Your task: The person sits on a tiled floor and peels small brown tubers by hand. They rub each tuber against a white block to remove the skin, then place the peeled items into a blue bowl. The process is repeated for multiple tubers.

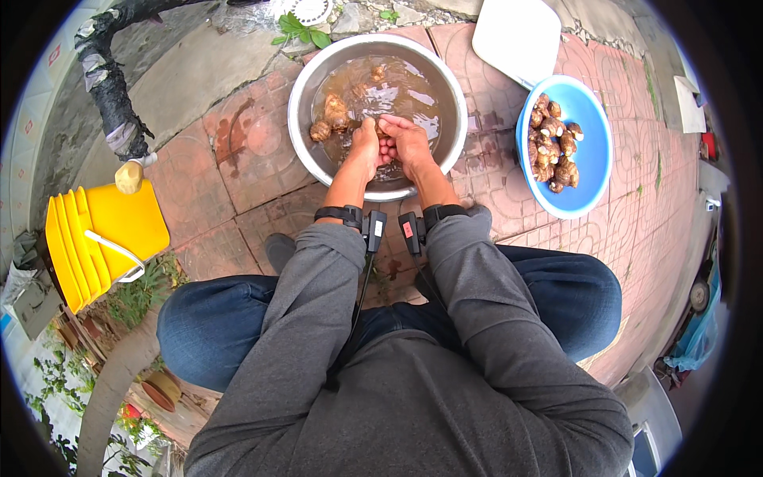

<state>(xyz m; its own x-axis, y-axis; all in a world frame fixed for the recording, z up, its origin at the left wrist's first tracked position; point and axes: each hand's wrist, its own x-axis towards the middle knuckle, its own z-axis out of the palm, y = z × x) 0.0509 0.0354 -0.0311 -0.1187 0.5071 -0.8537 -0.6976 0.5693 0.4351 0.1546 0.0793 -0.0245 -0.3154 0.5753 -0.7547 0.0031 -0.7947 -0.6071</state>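
A round metal basin [297, 119] of brown, rippling water stands in front of me. Inside it, my left hand [366, 145] and my right hand [405, 141] meet just above the water, fingers curled together and thumbs on top. Between them is a brown taro, mostly covered by the fingers. Left of my hands, a large taro [336, 110] and a smaller round taro [320, 131] rest partly above the water. Another small taro [377, 73] shows near the basin's far side.
At the right, a blue plastic basin [590, 175] holds several brown taros [548, 147]. A white board or lid [517, 40] lies beyond it. A yellow bucket [119, 226] with a white handle is at the left, below a wrapped pipe [111, 95]. Red paving tiles [254, 135] surround the metal basin.
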